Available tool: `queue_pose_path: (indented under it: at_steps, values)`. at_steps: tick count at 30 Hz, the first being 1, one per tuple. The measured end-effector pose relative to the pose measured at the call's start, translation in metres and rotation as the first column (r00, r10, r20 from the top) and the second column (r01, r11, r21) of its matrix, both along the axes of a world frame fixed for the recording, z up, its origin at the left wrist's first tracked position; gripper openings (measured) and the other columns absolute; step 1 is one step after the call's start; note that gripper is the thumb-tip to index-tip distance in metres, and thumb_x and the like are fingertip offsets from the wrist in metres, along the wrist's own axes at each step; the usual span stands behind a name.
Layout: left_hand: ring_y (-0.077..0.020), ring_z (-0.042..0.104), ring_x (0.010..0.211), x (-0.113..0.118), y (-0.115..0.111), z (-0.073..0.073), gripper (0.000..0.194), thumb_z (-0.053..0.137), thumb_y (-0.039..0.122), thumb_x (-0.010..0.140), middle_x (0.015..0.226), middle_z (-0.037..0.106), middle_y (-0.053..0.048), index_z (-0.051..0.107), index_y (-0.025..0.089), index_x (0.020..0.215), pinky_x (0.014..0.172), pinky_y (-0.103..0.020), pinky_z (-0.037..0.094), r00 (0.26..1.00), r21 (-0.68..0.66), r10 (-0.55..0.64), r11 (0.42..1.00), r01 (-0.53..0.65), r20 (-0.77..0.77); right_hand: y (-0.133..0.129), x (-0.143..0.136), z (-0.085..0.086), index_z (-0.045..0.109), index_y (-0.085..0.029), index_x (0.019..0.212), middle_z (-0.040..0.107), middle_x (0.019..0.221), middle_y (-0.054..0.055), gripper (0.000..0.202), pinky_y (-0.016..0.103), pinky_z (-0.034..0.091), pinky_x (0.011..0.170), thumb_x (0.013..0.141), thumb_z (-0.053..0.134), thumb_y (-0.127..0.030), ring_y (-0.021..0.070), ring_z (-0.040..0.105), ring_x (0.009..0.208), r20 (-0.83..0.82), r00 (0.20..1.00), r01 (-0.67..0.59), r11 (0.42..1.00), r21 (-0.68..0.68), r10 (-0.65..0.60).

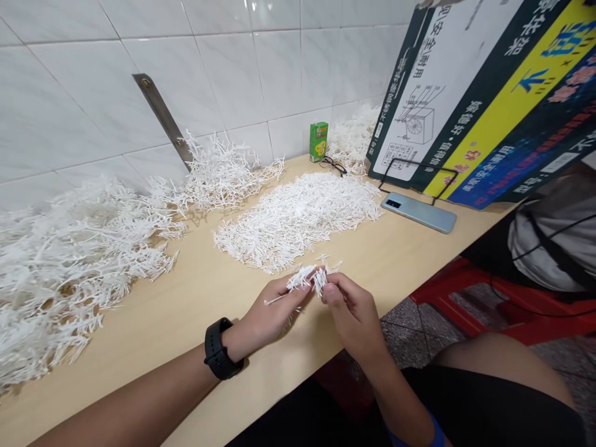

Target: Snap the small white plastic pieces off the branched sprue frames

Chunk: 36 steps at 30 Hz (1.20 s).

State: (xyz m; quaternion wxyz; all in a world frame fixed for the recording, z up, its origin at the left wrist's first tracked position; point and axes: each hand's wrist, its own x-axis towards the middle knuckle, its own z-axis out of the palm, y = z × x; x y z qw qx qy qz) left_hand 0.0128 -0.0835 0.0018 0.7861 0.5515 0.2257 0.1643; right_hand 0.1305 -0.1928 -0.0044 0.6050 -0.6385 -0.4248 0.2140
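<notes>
Near the table's front edge, my left hand [274, 307], with a black watch on its wrist, is closed around a bunch of small white plastic pieces [300, 278]. My right hand [351, 307] pinches another small bundle of white pieces [320, 281] right beside it, so the two hands nearly touch. One thin piece sticks out to the left over my left hand. Behind both hands a heap of loose white pieces [302, 217] is spread on the wooden table [186, 316]. A few loose pieces lie between the heap and my hands.
Tangled white branching plastic [69, 254] covers the table's left side, with more [223, 171] along the tiled wall. At the back stand a green box [318, 141] and glasses [334, 165]. A phone [419, 212] lies by large cartons [465, 93]. A red stool [459, 304] is at right.
</notes>
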Motion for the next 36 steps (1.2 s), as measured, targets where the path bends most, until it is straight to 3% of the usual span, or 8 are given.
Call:
queue_pose_path:
  at_steps: [5,9,13,16,22,26,32,36]
  values:
    - [-0.0257,0.063,0.104,-0.001,-0.001,-0.004,0.04,0.066,0.045,0.086,0.103,0.074,-0.009,0.073,0.019,0.116,0.095,-0.039,0.046,0.999,0.124,-0.039,0.992,0.039,0.001,0.0,0.001,-0.001,0.059,-0.017,0.076,0.044,0.061,-0.004,0.024,0.022,0.031,0.05,0.091,0.056,-0.036,0.0099,0.038,0.054,0.005,1.0,0.0,0.998,-0.056,0.0]
    - [-0.0225,0.064,0.095,0.001,-0.001,0.001,0.042,0.066,0.048,0.085,0.096,0.074,-0.009,0.073,0.017,0.113,0.088,-0.035,0.047,1.0,0.105,0.017,0.994,-0.016,-0.001,0.0,0.002,-0.004,0.055,-0.018,0.073,0.044,0.06,-0.004,0.025,0.023,0.03,0.052,0.093,0.051,-0.032,0.0101,0.038,0.053,0.087,0.993,-0.067,0.994,-0.087,0.074]
    - [-0.0146,0.063,0.071,0.003,0.004,0.009,0.027,0.066,0.041,0.085,0.073,0.069,-0.004,0.075,0.015,0.081,0.074,-0.027,0.049,0.986,0.017,0.167,0.986,-0.167,-0.018,-0.001,0.001,-0.002,0.048,-0.019,0.07,0.046,0.064,-0.003,0.025,0.023,0.03,0.053,0.093,0.05,-0.027,0.0097,0.038,0.054,0.203,0.964,-0.153,0.984,-0.094,0.169]
    - [-0.0138,0.065,0.07,0.004,0.009,0.011,0.036,0.067,0.033,0.083,0.066,0.066,-0.003,0.062,0.015,0.052,0.074,-0.026,0.051,0.95,-0.106,0.311,0.945,-0.308,0.013,0.0,0.001,-0.002,0.043,-0.019,0.067,0.043,0.063,-0.003,0.025,0.023,0.03,0.054,0.091,0.049,-0.023,0.0101,0.04,0.056,0.277,0.942,-0.17,0.981,-0.09,0.189]
    - [-0.0236,0.069,0.094,0.006,0.004,0.009,0.035,0.071,0.045,0.082,0.097,0.076,-0.012,0.076,0.013,0.095,0.092,-0.037,0.05,0.978,-0.038,0.209,0.977,-0.208,0.0,0.003,0.004,-0.006,0.038,-0.02,0.06,0.029,0.054,-0.006,0.039,0.023,0.026,0.049,0.091,0.052,-0.039,0.0092,0.03,0.05,0.065,0.998,0.023,0.994,-0.107,-0.016]
    - [-0.0243,0.066,0.102,0.005,0.0,0.007,0.035,0.07,0.047,0.083,0.108,0.075,-0.012,0.076,0.016,0.099,0.095,-0.037,0.047,0.988,0.046,0.154,0.987,-0.155,0.02,0.003,0.004,-0.008,0.041,-0.02,0.058,0.033,0.054,-0.005,0.043,0.024,0.029,0.051,0.092,0.049,-0.044,0.0101,0.034,0.052,-0.012,0.995,0.099,0.99,-0.102,-0.101]
    - [-0.0219,0.064,0.091,0.0,0.0,0.001,0.028,0.066,0.044,0.087,0.091,0.074,-0.007,0.076,0.017,0.091,0.091,-0.038,0.046,1.0,0.234,0.028,0.972,-0.028,0.004,0.003,0.006,-0.005,0.053,-0.019,0.071,0.043,0.061,-0.003,0.033,0.024,0.033,0.054,0.095,0.047,-0.04,0.0115,0.041,0.056,-0.045,0.998,-0.036,0.999,-0.037,0.034]
    - [-0.0193,0.064,0.081,0.001,-0.003,0.005,0.03,0.066,0.043,0.087,0.084,0.072,-0.007,0.075,0.017,0.097,0.084,-0.036,0.048,0.997,0.119,0.041,0.992,-0.049,0.066,0.002,0.006,-0.002,0.05,-0.018,0.063,0.043,0.059,-0.003,0.035,0.025,0.032,0.056,0.096,0.047,-0.032,0.0112,0.042,0.056,0.143,0.977,-0.152,0.988,-0.038,0.156]
